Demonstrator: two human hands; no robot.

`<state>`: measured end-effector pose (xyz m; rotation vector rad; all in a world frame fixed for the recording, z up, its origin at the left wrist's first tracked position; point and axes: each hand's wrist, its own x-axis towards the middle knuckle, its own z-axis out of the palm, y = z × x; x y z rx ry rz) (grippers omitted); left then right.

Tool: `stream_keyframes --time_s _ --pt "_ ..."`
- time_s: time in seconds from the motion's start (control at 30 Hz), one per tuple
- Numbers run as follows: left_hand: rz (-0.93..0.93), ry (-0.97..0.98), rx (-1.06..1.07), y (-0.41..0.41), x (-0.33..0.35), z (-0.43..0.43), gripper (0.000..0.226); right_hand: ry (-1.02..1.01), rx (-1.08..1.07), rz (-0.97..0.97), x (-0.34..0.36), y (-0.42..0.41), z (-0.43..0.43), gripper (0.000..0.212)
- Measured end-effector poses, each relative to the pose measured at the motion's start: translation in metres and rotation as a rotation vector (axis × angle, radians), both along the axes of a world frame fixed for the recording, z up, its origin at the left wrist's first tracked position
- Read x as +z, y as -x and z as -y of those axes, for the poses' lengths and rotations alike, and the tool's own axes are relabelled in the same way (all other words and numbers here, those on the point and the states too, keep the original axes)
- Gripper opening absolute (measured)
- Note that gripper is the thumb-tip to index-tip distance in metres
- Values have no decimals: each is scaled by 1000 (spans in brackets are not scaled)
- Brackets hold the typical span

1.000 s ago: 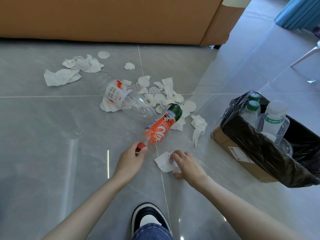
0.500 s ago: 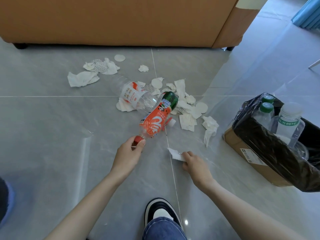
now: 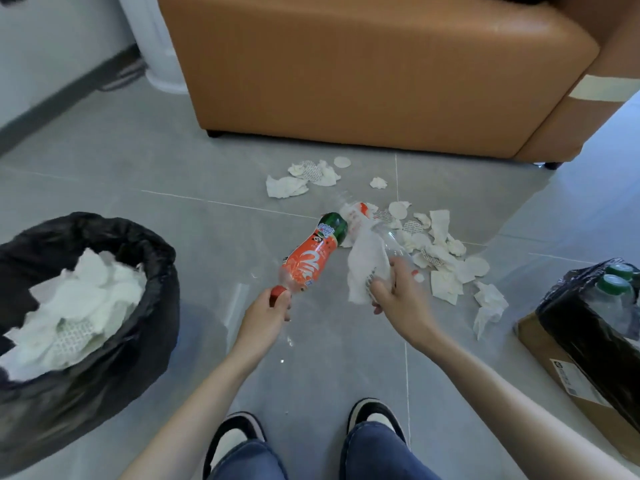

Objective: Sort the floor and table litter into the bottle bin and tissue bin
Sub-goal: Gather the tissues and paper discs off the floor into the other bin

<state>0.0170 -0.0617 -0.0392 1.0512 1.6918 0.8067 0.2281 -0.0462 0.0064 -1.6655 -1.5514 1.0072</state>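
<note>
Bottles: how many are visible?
4: orange bottle in the left hand, clear bottle on the floor behind the tissue, two green-capped bottles in the bottle bin; more may hide there.

Tissue bin (image 3: 152,244) left, bottle bin (image 3: 571,323) right, litter (image 3: 440,251) roughly between, sofa (image 3: 363,81) behind

Up comes the tissue (image 3: 366,263)! The right grip (image 3: 393,296) has it off the floor, and it now dangles in the air just right of the orange bottle (image 3: 311,258). The view swings left: the tissue bin (image 3: 145,341) slides into sight well left of that bottle, and the bottle bin (image 3: 585,327) drifts out to the far right edge.
</note>
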Motion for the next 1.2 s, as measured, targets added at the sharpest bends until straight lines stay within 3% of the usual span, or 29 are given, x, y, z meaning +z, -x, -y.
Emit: stream_keyframes --time_s 0.23,0.43,0.67,0.83,0.93,1.2 --pt "-96 -47 160 62 40 34 22 31 158 -243 52 91 -20 14" --pt "-371 -194 217 115 78 72 29 101 256 -321 72 142 -30 21" --pt "-432 -186 259 145 76 110 35 88 570 -206 78 228 -22 29" --pt "-489 -198 278 155 76 121 39 168 733 -150 66 278 -15 48" --pt "-474 -201 276 160 74 122 40 215 719 -79 57 290 -13 69" --pt "-454 -207 254 162 77 120 43 203 663 -120 62 270 -18 41"
